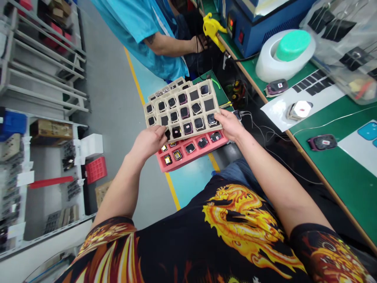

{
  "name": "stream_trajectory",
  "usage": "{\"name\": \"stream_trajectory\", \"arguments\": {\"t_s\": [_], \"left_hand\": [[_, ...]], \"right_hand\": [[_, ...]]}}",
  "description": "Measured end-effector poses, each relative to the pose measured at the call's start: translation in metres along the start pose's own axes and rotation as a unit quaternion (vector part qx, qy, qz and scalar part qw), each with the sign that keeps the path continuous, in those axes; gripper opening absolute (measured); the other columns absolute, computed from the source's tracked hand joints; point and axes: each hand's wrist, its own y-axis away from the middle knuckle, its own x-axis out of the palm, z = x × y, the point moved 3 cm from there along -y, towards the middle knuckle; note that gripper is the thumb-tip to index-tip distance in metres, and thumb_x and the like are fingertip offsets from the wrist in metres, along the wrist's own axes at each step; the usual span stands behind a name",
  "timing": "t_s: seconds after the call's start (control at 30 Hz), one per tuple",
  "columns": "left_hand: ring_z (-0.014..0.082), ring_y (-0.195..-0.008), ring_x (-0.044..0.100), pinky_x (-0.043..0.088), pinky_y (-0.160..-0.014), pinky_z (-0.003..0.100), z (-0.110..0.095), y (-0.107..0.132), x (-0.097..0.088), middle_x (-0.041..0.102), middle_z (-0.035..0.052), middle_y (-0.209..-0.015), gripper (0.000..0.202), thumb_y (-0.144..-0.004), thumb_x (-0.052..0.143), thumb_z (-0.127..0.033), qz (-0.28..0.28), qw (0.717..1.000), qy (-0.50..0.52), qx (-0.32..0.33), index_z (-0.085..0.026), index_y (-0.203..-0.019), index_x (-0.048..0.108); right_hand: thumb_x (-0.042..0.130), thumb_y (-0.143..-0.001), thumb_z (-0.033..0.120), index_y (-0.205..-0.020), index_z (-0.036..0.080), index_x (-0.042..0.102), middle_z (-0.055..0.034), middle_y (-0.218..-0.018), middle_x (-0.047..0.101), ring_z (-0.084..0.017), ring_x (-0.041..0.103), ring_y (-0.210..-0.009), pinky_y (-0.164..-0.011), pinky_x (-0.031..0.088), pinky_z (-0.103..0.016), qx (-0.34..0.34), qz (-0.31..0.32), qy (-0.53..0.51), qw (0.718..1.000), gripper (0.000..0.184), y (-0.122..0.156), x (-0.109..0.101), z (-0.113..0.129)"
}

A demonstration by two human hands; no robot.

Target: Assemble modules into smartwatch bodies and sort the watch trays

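A beige compartment tray (216, 105) lies tilted in front of me, with square smartwatch bodies (184, 113) in most of its pockets. My left hand (149, 142) is closed on its near left corner, fingers over the rim. At the right end my right hand (230, 124) grips the same tray, thumb on top beside a watch. Partly covered below it is a red tray (191, 158) holding more watch bodies, some showing yellow insides. Further beige trays (169, 87) show behind the far edge. What supports the trays is mostly hidden.
A green bench (338, 181) runs along the right, carrying loose watches (322, 142), a tape roll (260, 67) and a blue machine (262, 31). A yellow clamp (212, 29) sits on its edge. A co-worker in a blue shirt (138, 35) sits ahead. Shelves (55, 232) stand left.
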Motion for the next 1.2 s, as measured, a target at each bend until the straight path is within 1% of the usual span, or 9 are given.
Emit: {"name": "stream_trajectory", "arguments": {"t_s": [0.23, 0.4, 0.5, 0.6, 0.7, 0.83, 0.93, 1.03, 1.2], "left_hand": [[0.0300, -0.107, 0.078, 0.059, -0.087, 0.040, 0.010, 0.001, 0.006, 0.083, 0.0113, -0.121, 0.042, -0.105, 0.048, -0.021, -0.042, 0.996, 0.075, 0.019, -0.022, -0.131, 0.080], [0.0266, -0.109, 0.081, 0.061, -0.096, 0.037, 0.028, 0.000, -0.004, 0.085, 0.0058, -0.122, 0.036, -0.102, 0.056, -0.024, -0.085, 0.986, 0.143, -0.027, -0.026, -0.125, 0.083], [0.0293, -0.123, 0.078, 0.060, -0.105, 0.041, 0.033, -0.006, -0.008, 0.082, 0.0075, -0.134, 0.039, -0.106, 0.052, -0.025, -0.121, 0.983, 0.125, -0.048, -0.027, -0.134, 0.080], [0.0340, -0.128, 0.074, 0.060, -0.106, 0.047, 0.027, -0.015, -0.002, 0.078, 0.0149, -0.140, 0.044, -0.110, 0.045, -0.025, -0.090, 0.991, 0.091, -0.032, -0.022, -0.143, 0.075], [0.0363, -0.121, 0.074, 0.060, -0.103, 0.050, 0.022, -0.021, 0.009, 0.078, 0.0190, -0.132, 0.045, -0.110, 0.042, -0.024, -0.037, 0.997, 0.068, -0.019, -0.018, -0.141, 0.074], [0.0380, -0.120, 0.073, 0.059, -0.102, 0.051, 0.015, -0.025, 0.009, 0.078, 0.0193, -0.124, 0.041, -0.110, 0.044, -0.026, -0.046, 0.997, 0.054, -0.041, -0.018, -0.133, 0.077], [0.0371, -0.123, 0.072, 0.059, -0.105, 0.052, -0.010, -0.037, -0.001, 0.078, 0.0178, -0.125, 0.036, -0.113, 0.049, -0.035, -0.099, 0.990, 0.094, -0.042, -0.019, -0.128, 0.078], [0.0325, -0.125, 0.071, 0.056, -0.111, 0.049, -0.056, -0.057, -0.012, 0.078, 0.0151, -0.129, 0.034, -0.113, 0.056, -0.041, -0.150, 0.973, 0.173, 0.022, -0.020, -0.131, 0.076], [0.0312, -0.123, 0.070, 0.055, -0.112, 0.049, -0.123, -0.093, -0.023, 0.076, 0.0150, -0.132, 0.028, -0.110, 0.059, -0.034, -0.124, 0.952, 0.225, 0.165, -0.019, -0.127, 0.076]], "right_hand": [[0.091, -0.076, 0.043, -0.097, 0.019, 0.079, -0.0019, -0.092, 0.083, -0.023, 0.077, -0.096, -0.089, 0.061, -0.035, -0.002, 0.002, -0.007, 1.000, 0.035, -0.001, 0.000, -0.001], [0.090, -0.075, 0.043, -0.097, 0.019, 0.078, -0.0017, -0.092, 0.082, -0.024, 0.077, -0.096, -0.091, 0.061, -0.035, -0.005, 0.009, -0.014, 1.000, 0.034, 0.000, 0.002, 0.001], [0.091, -0.075, 0.044, -0.098, 0.020, 0.078, -0.0017, -0.092, 0.082, -0.024, 0.077, -0.098, -0.092, 0.062, -0.036, -0.003, 0.007, -0.010, 1.000, 0.036, 0.001, 0.002, 0.002], [0.091, -0.075, 0.044, -0.097, 0.020, 0.078, -0.0019, -0.092, 0.082, -0.025, 0.077, -0.099, -0.091, 0.062, -0.036, -0.002, 0.006, -0.012, 1.000, 0.034, 0.000, 0.002, 0.001], [0.091, -0.076, 0.045, -0.093, 0.021, 0.076, -0.0018, -0.092, 0.082, -0.025, 0.078, -0.099, -0.092, 0.062, -0.036, 0.001, 0.012, -0.019, 1.000, 0.034, -0.001, 0.001, -0.002], [0.094, -0.076, 0.050, -0.093, 0.021, 0.076, -0.0022, -0.093, 0.082, -0.025, 0.078, -0.102, -0.095, 0.063, -0.036, 0.000, 0.003, -0.024, 1.000, 0.038, -0.002, 0.002, -0.003], [0.096, -0.075, 0.058, -0.095, 0.021, 0.078, -0.0035, -0.096, 0.083, -0.024, 0.078, -0.100, -0.095, 0.064, -0.036, 0.003, 0.002, -0.036, 0.999, 0.046, -0.001, 0.004, -0.002], [0.096, -0.076, 0.065, -0.095, 0.022, 0.078, -0.0046, -0.097, 0.083, -0.023, 0.078, -0.096, -0.091, 0.064, -0.034, 0.010, 0.007, -0.044, 0.999, 0.051, 0.001, 0.006, -0.001], [0.091, -0.081, 0.068, -0.096, 0.022, 0.076, -0.0025, -0.100, 0.080, -0.021, 0.073, -0.101, -0.088, 0.061, -0.030, -0.003, -0.004, -0.028, 1.000, 0.050, 0.002, 0.002, -0.002]]}}
